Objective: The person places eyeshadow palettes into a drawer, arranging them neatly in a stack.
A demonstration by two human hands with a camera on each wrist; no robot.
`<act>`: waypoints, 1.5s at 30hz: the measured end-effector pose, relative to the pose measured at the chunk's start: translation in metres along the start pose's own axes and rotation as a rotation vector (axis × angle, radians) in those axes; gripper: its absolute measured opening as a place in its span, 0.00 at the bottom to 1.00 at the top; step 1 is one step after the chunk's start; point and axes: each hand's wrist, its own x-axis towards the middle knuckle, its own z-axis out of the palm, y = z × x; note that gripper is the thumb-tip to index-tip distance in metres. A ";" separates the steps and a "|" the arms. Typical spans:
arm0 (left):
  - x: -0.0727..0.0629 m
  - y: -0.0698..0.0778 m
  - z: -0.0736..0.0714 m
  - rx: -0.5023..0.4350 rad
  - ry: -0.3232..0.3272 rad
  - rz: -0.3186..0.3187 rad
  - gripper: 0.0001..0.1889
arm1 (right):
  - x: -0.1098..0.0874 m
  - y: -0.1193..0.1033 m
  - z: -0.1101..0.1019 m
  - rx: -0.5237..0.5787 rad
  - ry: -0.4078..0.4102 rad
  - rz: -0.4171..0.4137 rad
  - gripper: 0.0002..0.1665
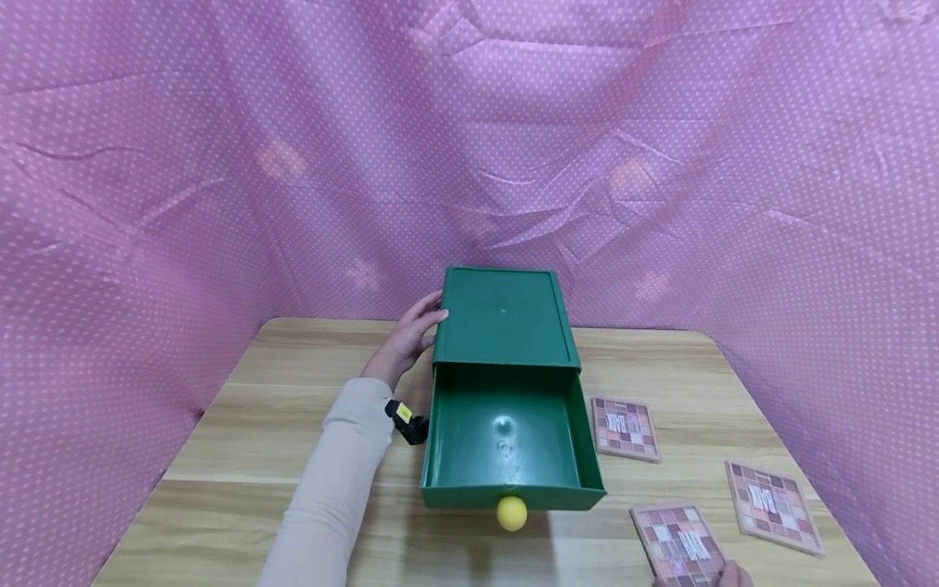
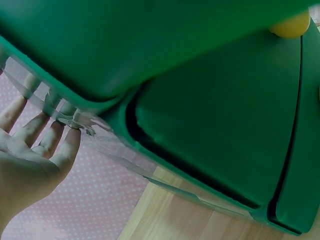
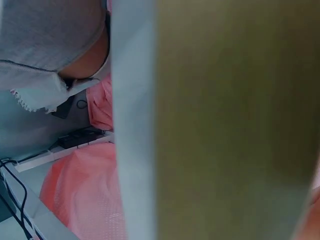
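Note:
A green drawer box [image 1: 506,318] stands on the table, its top drawer [image 1: 506,432] pulled out and empty, with a yellow round knob [image 1: 512,514] at the front. My left hand [image 1: 407,338] rests against the box's left side. In the left wrist view, the extended fingertips of the left hand [image 2: 37,150] touch the clear side panel [image 2: 120,150]. Only the fingertips of my right hand [image 1: 729,575] show at the bottom edge of the head view, gripping the near end of an eyeshadow palette [image 1: 678,542] with a checkered pink cover.
Two similar palettes lie right of the drawer: one palette [image 1: 626,429] close beside it, another palette [image 1: 776,505] farther right. A closed lower drawer [image 2: 225,115] shows in the left wrist view. Pink dotted cloth [image 1: 469,147] surrounds the wooden table [image 1: 293,424].

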 end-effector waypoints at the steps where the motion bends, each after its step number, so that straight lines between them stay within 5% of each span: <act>1: 0.000 0.000 0.000 0.004 0.000 0.002 0.27 | 0.000 -0.013 -0.010 -0.030 -0.034 0.035 0.66; 5: -0.001 0.000 0.001 0.012 -0.006 0.007 0.27 | 0.005 -0.072 -0.055 -0.151 -0.187 0.152 0.80; 7: -0.001 -0.001 0.002 0.008 -0.008 0.010 0.27 | 0.013 -0.093 -0.072 -0.160 -0.216 0.166 0.78; 13: -0.001 -0.002 0.001 -0.011 -0.016 0.022 0.26 | 0.036 -0.104 -0.087 -0.144 -0.315 0.192 0.74; 25: -0.002 -0.003 0.000 -0.002 -0.017 0.020 0.26 | 0.064 -0.120 -0.128 0.015 -0.248 -0.012 0.50; 35: -0.002 -0.001 0.001 0.003 -0.015 0.012 0.28 | 0.091 -0.127 -0.146 0.055 -0.264 -0.116 0.52; 45: -0.002 -0.002 0.000 0.006 -0.027 0.020 0.28 | 0.119 -0.151 -0.159 0.149 -0.160 -0.329 0.55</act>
